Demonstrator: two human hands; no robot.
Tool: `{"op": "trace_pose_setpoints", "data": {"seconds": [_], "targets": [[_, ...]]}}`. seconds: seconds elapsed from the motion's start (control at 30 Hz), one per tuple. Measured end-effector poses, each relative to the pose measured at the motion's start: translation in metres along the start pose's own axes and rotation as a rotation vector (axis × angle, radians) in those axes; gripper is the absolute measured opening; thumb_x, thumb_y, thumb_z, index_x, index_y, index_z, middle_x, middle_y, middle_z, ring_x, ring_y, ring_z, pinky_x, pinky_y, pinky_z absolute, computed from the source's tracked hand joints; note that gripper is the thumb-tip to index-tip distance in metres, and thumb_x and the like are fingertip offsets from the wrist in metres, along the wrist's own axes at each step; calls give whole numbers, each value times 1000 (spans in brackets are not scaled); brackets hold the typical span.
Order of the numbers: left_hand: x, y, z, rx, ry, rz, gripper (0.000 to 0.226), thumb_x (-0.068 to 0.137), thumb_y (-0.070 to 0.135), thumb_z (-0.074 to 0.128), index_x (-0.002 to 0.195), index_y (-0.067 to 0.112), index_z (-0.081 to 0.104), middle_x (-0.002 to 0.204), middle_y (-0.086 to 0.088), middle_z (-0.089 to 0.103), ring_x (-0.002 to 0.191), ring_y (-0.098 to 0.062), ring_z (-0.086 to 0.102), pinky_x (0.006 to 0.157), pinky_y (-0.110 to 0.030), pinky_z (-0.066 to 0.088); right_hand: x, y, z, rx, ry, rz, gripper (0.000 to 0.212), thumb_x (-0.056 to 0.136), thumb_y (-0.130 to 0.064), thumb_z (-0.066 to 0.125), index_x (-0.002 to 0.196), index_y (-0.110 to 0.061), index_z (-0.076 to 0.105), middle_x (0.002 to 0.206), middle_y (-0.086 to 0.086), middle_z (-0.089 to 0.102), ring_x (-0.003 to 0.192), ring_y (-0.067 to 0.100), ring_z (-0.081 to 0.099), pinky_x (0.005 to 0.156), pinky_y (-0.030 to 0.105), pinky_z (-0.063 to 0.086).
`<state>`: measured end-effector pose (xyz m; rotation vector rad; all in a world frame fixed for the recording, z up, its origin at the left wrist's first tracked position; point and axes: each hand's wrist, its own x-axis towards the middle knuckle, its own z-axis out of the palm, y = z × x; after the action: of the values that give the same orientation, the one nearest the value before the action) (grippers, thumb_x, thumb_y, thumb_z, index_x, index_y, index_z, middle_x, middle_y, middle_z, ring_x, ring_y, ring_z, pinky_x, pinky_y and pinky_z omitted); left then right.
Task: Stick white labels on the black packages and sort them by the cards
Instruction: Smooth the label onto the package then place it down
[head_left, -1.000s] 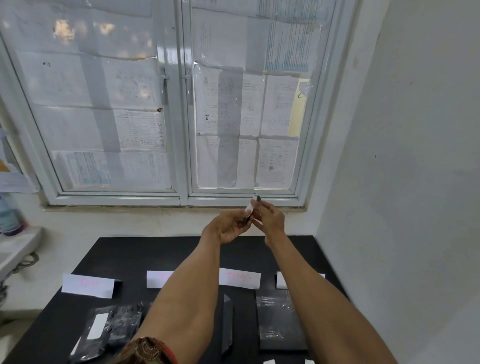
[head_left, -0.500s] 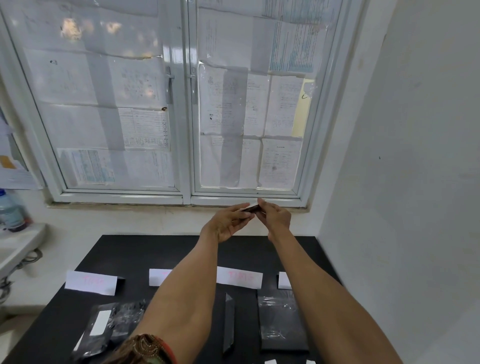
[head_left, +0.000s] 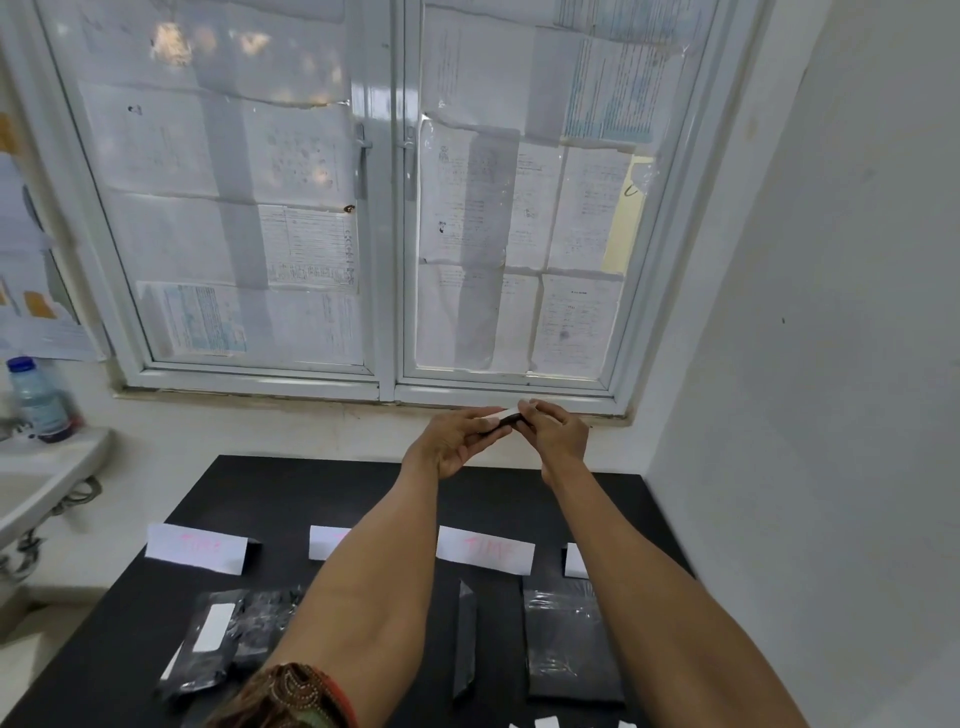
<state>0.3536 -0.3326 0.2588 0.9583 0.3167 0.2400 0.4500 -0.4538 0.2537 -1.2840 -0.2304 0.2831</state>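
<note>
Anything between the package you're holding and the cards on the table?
Nothing visible does. The left hand and right hand pinch the package up in the air; bare table lies between it and the cards. The forearms hide parts of two cards.

Matt black desk (head_left: 291, 499); on it, black packages (head_left: 569, 642) of glossy, crinkled plastic film, one bearing a matt white paper label (head_left: 214, 627), and matt paper cards (head_left: 196, 548). Above the desk, smooth painted window frame (head_left: 387, 208) and thin paper sheets (head_left: 311, 249); left of the desk, clear plastic bottle (head_left: 39, 400).
</note>
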Motion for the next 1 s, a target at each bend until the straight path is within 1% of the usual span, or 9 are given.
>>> {"op": "trace_pose_setpoints", "data": {"seconds": [0.23,0.37,0.5,0.6,0.7,0.77,0.83,0.9,1.0], "targets": [[-4,6,-7,57,-7,-30,30,93,-9,48,118,-5,64,115,-21,68,106,-30,68,84,-27,58,8,13,7,-196,-57,14,41,65,-18,87,99,-11,67,100,13,70,91,25,71,86,41,58],[-6,11,-23,104,29,-60,30,92,-10,48,118,-4,63,114,-22,68,106,-28,68,88,-28,57,1,32,23,-171,-29,81,58,57,-33,89,107,-19,62,112,11,63,100,26,66,91,42,55],[-11,13,-52,365,92,-233,32,88,2,62,119,11,63,117,-18,66,107,-27,67,90,-34,56,-9,59,39,-95,-65,220,62,76,-6,78,130,-9,47,117,16,54,106,31,61,82,34,58],[-22,14,-90,531,216,-372,35,84,18,70,117,16,61,116,-11,63,105,-26,62,85,-34,53,-15,99,52,-93,-1,371,46,76,0,74,117,-3,55,117,20,59,100,29,62,76,34,58],[-38,11,-137,528,370,-366,12,89,16,62,101,15,63,89,-3,57,74,-15,54,65,-27,44,-34,157,60,-350,-49,510,23,60,-4,81,76,-7,63,96,23,70,84,28,67,82,47,58],[-48,5,-172,624,508,-360,12,90,14,59,101,13,64,88,-3,59,72,-16,55,66,-30,46,-44,204,63,-531,-90,539,22,48,-15,84,63,-10,68,76,14,72,78,28,70,78,48,58],[-60,-1,-205,782,616,-358,23,88,11,58,110,7,65,88,-5,62,73,-18,58,69,-31,49,-65,224,76,-697,-136,563,30,49,-23,86,71,-7,74,75,10,73,76,25,70,74,38,59],[-73,-7,-231,812,660,-391,22,89,9,56,108,8,66,83,-4,60,65,-16,56,66,-30,48,-81,235,88,-856,-183,554,36,60,-29,85,85,-6,74,87,7,73,79,21,66,70,26,52],[-96,-5,-278,777,758,-451,6,88,12,58,94,13,59,85,-5,62,67,-17,58,67,-30,50,-97,264,114,-1000,-269,498,36,66,-31,82,91,-7,72,98,9,71,91,25,67,75,26,52]]}}
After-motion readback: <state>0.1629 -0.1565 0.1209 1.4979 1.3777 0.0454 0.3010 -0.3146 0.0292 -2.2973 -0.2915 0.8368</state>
